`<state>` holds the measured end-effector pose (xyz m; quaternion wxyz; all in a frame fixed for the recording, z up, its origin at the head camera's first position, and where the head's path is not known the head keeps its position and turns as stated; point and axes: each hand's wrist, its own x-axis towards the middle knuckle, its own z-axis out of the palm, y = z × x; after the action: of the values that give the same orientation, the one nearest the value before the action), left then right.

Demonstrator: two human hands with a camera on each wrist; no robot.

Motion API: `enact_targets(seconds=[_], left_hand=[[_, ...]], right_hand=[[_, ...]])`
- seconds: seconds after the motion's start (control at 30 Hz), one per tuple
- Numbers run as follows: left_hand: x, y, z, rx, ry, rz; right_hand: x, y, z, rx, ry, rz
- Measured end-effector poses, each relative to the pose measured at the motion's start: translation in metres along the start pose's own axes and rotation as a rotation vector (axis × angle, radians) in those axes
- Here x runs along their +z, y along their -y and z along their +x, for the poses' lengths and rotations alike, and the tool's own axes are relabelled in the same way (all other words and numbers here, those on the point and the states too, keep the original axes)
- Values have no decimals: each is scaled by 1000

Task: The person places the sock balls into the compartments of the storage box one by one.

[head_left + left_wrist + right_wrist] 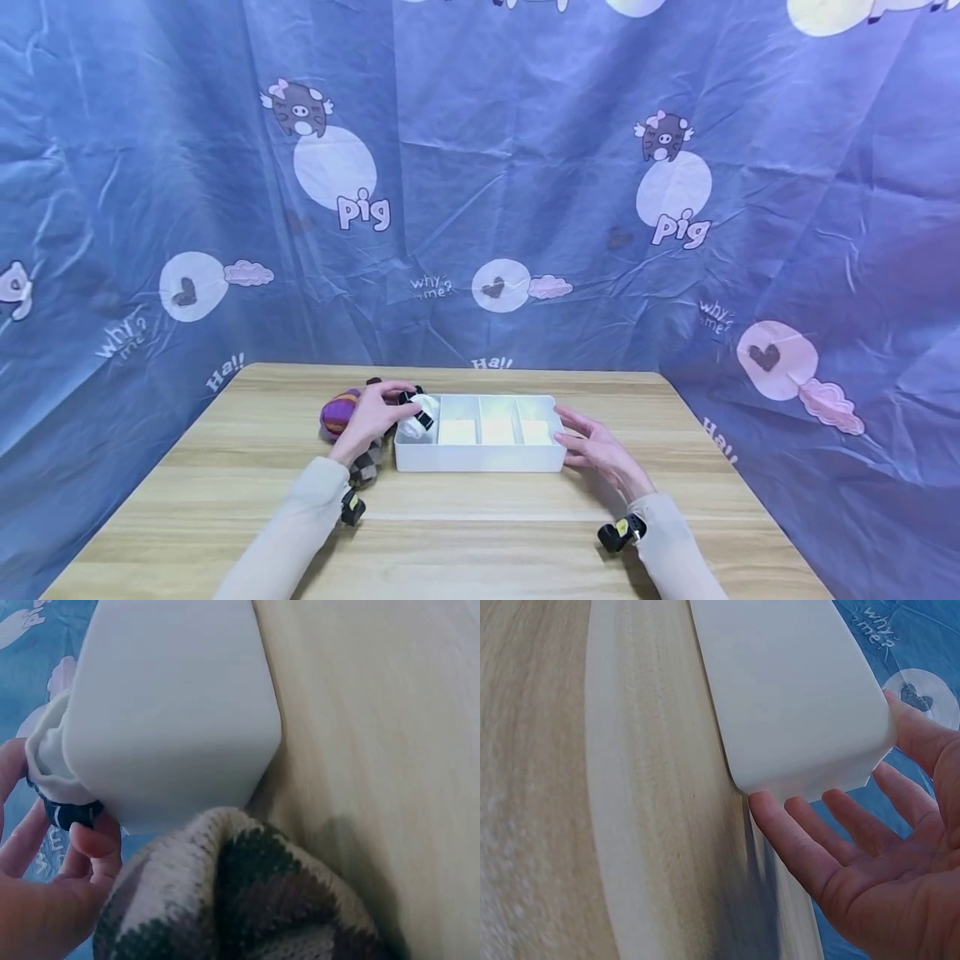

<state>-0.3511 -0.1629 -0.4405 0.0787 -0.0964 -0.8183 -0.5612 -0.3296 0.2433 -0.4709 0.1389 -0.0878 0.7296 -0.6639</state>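
A white box with four-sided compartments in a row stands on the wooden table. My left hand pinches a rolled white sock with black bands at the leftmost compartment. In the left wrist view this rolled sock shows at the box rim, between thumb and fingers. At the other end, my right hand rests its fairly straight fingers against the box's right wall. The right wrist view has its fingertips along the lower edge of the box end.
Left of the box lie a purple and orange striped rolled sock and a grey-brown checkered knit bundle, partly behind the left hand. The knit fills the bottom of the left wrist view. A blue printed curtain hangs behind the table.
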Motion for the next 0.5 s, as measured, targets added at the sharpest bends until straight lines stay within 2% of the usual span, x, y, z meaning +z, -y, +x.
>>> enact_targets(seconds=[0.17, 0.33, 0.5], left_hand=[[5, 1, 0, -10, -6, 97], [7, 6, -1, -42, 27, 110], [7, 7, -2, -16, 55, 175]], right_hand=[[0, 0, 1, -2, -8, 5], [0, -1, 1, 3, -12, -7], [-1, -2, 1, -1, -12, -2]])
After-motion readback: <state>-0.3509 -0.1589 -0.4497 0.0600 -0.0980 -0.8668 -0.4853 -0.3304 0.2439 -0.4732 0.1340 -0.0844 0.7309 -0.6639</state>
